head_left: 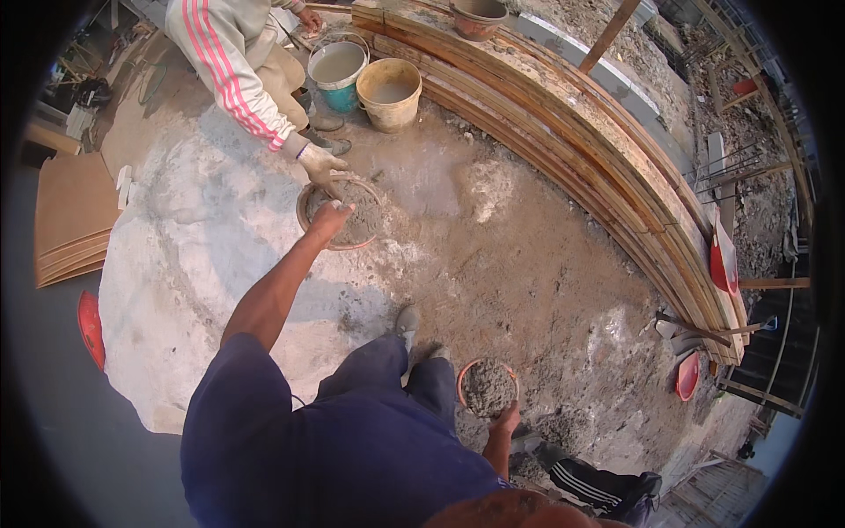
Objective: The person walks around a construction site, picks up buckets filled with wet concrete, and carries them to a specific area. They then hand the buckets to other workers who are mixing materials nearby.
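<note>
one head-worn fisheye looks down over the wearer's torso (352, 449) onto the ground (528, 273).

The left hand (329, 220) obscures part of the far bowl's (350, 247) rim. The right hand's (504, 419) fingertips are concealed by the near bowl (460, 385). The upper edge cuts off the co-worker (224, 75) above the torso. The wearer of the dark striped garment (583, 484) is only partly visible. Dark clutter (91, 93) at far left is too small to identify.
</note>
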Tool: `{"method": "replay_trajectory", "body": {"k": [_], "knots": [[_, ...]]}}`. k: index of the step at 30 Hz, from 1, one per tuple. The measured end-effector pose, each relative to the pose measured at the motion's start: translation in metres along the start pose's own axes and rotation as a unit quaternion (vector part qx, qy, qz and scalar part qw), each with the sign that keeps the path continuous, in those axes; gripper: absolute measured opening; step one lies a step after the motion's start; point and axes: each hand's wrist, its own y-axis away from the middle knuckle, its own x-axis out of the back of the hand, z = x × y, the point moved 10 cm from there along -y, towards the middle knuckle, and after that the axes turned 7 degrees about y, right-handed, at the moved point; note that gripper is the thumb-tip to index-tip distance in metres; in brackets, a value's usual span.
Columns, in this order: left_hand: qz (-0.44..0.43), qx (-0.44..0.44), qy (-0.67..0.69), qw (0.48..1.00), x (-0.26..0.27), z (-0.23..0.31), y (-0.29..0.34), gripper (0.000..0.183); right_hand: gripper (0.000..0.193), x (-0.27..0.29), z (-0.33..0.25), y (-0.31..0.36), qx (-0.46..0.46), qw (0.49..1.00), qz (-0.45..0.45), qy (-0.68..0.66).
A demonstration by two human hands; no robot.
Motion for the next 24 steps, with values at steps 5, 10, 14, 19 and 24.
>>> {"method": "replay_trajectory", "body": {"k": [5, 10, 14, 19, 24], "knots": [[0.085, 0.023, 0.121, 0.989, 0.132, 0.037, -0.066, 0.051, 0.037, -0.059, -0.114, 0.050, 0.007, 1.000, 0.014, -0.009], [0.083, 0.119, 0.304, 0.942, 0.199, 0.033, -0.104, 0.027, 0.036, -0.121, -0.193, 0.051, 0.006, 0.999, -0.010, -0.032], [0.094, 0.183, 0.391, 0.897, 0.199, -0.019, -0.151, 0.021, 0.033, -0.201, -0.262, 0.036, 0.003, 0.999, -0.031, -0.012], [0.101, 0.135, 0.512, 0.842, 0.195, 0.046, -0.207, 0.016, 0.041, -0.301, -0.370, 0.064, 0.049, 0.996, -0.043, 0.060], [0.103, 0.106, 0.542, 0.827, 0.199, 0.096, -0.273, 0.018, 0.045, -0.423, -0.478, 0.080, 0.150, 0.957, -0.174, 0.176]]}}
